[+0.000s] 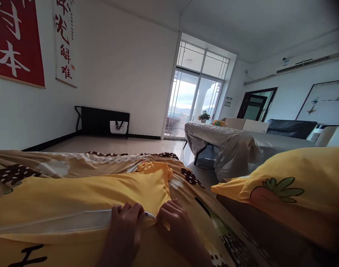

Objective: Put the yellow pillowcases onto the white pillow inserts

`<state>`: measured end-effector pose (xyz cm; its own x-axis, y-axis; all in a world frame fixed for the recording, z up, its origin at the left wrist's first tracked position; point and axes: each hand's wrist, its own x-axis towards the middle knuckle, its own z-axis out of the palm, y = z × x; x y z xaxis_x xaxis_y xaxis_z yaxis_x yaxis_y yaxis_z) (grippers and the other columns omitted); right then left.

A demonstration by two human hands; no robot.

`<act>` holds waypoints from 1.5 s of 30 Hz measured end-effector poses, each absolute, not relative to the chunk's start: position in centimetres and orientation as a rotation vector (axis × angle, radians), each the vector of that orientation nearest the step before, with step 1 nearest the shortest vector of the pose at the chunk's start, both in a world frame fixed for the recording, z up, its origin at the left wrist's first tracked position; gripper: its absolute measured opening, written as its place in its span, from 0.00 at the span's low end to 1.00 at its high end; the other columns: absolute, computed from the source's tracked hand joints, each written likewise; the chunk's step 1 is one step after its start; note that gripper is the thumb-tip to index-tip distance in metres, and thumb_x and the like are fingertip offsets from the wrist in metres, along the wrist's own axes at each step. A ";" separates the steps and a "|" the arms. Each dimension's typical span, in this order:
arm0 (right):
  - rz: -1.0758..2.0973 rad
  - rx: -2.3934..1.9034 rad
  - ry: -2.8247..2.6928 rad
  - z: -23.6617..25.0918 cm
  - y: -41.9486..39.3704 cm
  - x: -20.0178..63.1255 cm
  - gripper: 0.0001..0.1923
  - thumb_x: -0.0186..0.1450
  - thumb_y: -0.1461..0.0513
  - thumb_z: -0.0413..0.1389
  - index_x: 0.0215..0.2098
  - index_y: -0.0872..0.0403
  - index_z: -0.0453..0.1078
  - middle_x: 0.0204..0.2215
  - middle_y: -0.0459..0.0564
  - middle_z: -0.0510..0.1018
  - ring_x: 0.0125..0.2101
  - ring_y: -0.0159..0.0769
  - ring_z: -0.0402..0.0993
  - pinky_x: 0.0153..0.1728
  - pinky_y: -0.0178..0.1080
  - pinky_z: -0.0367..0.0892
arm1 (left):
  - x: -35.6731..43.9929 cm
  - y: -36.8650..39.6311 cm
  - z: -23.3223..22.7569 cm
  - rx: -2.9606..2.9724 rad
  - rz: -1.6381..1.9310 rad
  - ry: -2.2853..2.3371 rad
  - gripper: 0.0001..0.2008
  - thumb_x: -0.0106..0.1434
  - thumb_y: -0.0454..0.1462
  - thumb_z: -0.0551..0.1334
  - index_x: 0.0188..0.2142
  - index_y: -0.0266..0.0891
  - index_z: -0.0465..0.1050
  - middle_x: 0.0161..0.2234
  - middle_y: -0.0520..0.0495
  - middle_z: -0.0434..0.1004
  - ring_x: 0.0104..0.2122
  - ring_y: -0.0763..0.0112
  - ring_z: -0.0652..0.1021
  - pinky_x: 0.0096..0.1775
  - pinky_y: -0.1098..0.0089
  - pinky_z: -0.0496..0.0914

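A yellow pillowcase lies before me on the bed, its long opening running across the near side. White filling cloth shows through that gap. My left hand has its fingers curled over the edge of the opening. Close by on the right, my right hand pinches the same edge near the pillowcase's corner. A short stretch of the seam, with a small dark spot, shows between the hands. The fingertips of both hands are partly hidden in the cloth.
Under the pillowcase is a brown and beige patterned bedsheet. A plump yellow pillow with a carrot print rests on a brown surface at the right. Beyond stand a plastic-covered table and a black bench-like piece by the wall.
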<state>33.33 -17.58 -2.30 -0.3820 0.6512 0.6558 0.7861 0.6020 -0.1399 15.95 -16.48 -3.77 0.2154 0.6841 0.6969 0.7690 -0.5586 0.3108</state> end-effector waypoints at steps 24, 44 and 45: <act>-0.374 -0.920 -1.974 -5.0 -15.7 31.2 0.12 0.67 0.68 0.49 0.27 0.53 0.67 0.22 0.43 0.72 0.26 0.30 0.63 0.33 0.37 0.52 | 15.0 -16.9 -2.2 -2.474 -1.147 -1.580 0.15 0.65 0.28 0.49 0.28 0.39 0.71 0.27 0.51 0.74 0.32 0.68 0.71 0.42 0.62 0.53; -0.355 -0.941 -1.739 -7.2 -15.5 26.9 0.12 0.69 0.64 0.48 0.28 0.52 0.65 0.24 0.44 0.70 0.28 0.32 0.62 0.34 0.36 0.52 | 13.9 -17.0 -1.1 -2.488 -0.720 -1.700 0.18 0.66 0.27 0.47 0.33 0.40 0.74 0.32 0.48 0.78 0.34 0.66 0.74 0.42 0.59 0.52; -0.362 -0.926 -1.738 -7.3 -15.4 27.0 0.13 0.69 0.64 0.48 0.27 0.53 0.64 0.23 0.43 0.69 0.27 0.32 0.61 0.34 0.36 0.52 | 13.8 -17.1 -0.9 -2.490 -0.724 -1.720 0.17 0.66 0.28 0.48 0.33 0.39 0.74 0.31 0.48 0.77 0.34 0.66 0.74 0.42 0.59 0.52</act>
